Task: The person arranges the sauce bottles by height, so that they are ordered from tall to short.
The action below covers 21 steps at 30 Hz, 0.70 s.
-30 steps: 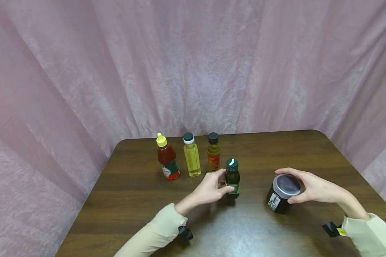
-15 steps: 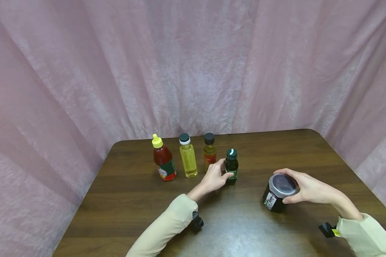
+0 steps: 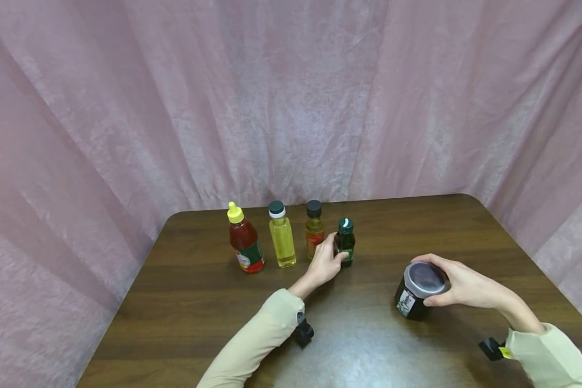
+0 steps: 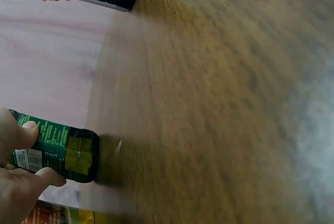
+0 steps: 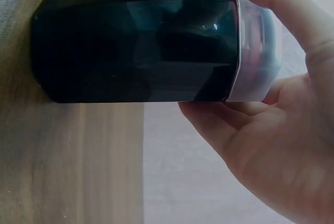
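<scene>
My left hand (image 3: 322, 264) holds a small dark green bottle (image 3: 350, 241) with a green cap, upright, its thumb and fingers around the body. It is just right of an oil bottle (image 3: 314, 226) with a black cap and red label. In the left wrist view the green bottle's label (image 4: 52, 135) shows between the fingers; whether its base touches the table I cannot tell. My right hand (image 3: 470, 285) grips a dark faceted jar (image 3: 408, 310) around its translucent lid (image 5: 255, 51). The jar stands at the right on the table.
Left of the oil bottle stand a clear bottle (image 3: 283, 242) of yellow oil and a red sauce squeeze bottle (image 3: 244, 237) with a yellow tip. The wooden table (image 3: 184, 312) ends at the back against a pink curtain (image 3: 291, 108).
My left hand has carried the green bottle away from me, toward the back, beside the oil bottle. The right hand stays on the jar. The head view has shifted slightly.
</scene>
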Motion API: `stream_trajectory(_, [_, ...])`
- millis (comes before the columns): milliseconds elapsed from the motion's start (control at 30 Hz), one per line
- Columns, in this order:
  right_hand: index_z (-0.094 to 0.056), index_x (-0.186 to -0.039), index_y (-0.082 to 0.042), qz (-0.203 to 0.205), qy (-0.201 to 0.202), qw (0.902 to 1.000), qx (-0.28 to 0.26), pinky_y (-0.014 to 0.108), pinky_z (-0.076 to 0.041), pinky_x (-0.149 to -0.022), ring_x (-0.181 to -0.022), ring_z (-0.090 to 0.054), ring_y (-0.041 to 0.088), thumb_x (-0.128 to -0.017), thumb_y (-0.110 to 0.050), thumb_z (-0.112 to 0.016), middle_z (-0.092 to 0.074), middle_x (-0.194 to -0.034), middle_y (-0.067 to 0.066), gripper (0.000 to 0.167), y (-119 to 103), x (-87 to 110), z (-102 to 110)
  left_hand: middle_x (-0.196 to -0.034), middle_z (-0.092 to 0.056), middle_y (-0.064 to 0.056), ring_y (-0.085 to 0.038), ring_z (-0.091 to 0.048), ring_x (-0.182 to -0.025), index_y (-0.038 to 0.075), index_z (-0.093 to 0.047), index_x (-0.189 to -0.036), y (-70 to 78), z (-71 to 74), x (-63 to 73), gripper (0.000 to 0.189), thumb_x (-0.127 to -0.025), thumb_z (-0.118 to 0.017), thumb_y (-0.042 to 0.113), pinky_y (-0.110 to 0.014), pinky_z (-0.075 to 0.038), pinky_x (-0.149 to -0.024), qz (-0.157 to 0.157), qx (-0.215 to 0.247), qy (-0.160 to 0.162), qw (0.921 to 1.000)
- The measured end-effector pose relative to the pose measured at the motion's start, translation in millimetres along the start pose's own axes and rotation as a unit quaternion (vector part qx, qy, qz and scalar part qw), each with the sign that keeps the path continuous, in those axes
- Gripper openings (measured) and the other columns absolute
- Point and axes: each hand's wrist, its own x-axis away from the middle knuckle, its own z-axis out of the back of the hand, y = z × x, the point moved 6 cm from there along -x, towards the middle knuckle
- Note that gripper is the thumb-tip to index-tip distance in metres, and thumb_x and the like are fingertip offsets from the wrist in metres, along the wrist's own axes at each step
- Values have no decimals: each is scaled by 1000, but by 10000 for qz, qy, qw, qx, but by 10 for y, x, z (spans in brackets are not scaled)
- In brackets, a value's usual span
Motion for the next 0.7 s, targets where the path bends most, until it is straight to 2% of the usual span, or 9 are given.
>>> stream_trajectory(167, [-51, -126, -16, -1, 13, 10000, -68, 18, -48, -76, -91, -58, -3, -69, -23, -87, -63, -106, -13, 69, 17, -6, -29, -118, -65, -18, -27, -65, -108, -3, -45, -134, -2, -13, -6, 50, -90, -66, 6, -37, -53, -94, 19, -38, 153, 9999])
stream_trajectory(367, [-56, -120, -20, 55, 369, 9980, 502, 19, -47, -69, -83, -57, -5, -63, -29, -89, -64, -97, -18, 66, -27, -21, -17, -118, -65, -20, -30, -64, -109, -5, -43, -132, 14, -45, 22, 47, -91, -64, 5, -38, -53, -94, -148, -314, 262, 9991])
stream_trajectory(500, [-59, -116, -22, 55, 567, 9952, 798, 19, -46, -66, -79, -56, -6, -60, -31, -90, -63, -92, -21, 66, -46, -38, 0, -117, -65, -20, -29, -64, -110, -4, -43, -132, 11, -46, 24, 46, -91, -63, 5, -38, -53, -94, -141, -405, 256, 9988])
stream_trajectory(700, [-60, -115, -25, 52, 715, 9930, 939, 19, -46, -66, -78, -56, -6, -57, -32, -91, -63, -91, -21, 66, -29, -57, -5, -118, -64, -20, -29, -63, -110, -4, -43, -133, -8, -55, 24, 46, -92, -63, 6, -39, -53, -94, -12, -245, 90, 9997])
